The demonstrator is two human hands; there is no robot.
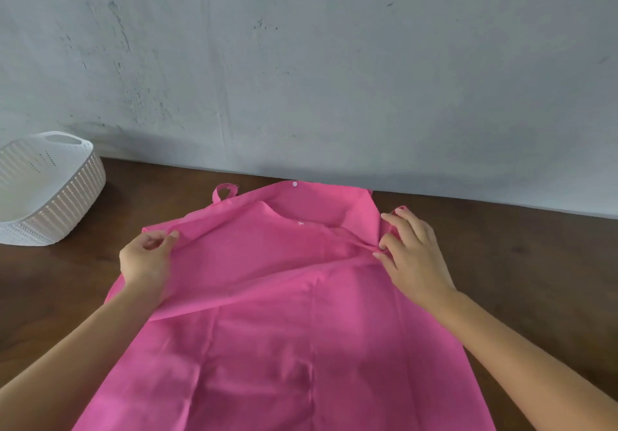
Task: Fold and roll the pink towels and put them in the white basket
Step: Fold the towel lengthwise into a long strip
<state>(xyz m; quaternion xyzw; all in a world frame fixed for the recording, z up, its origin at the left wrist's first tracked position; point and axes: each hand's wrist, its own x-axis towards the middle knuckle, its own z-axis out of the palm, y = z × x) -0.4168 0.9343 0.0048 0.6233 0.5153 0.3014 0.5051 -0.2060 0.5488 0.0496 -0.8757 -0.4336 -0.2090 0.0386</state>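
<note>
Worktop (501, 246) of dark wood is carrying everything, running along a grey wall (301, 62). Spreading over its middle toward the person is the pink towel (284, 347), its far part doubling over in a first fold. At far left the white basket (50, 189) is sitting well apart. The left hand (147, 260) is pinching the folded edge; the right hand (411, 250) is pinching the opposite side with curled fingers (394, 220). Folding looks barely begun; next, I judge, aligning edges before rolling.
</note>
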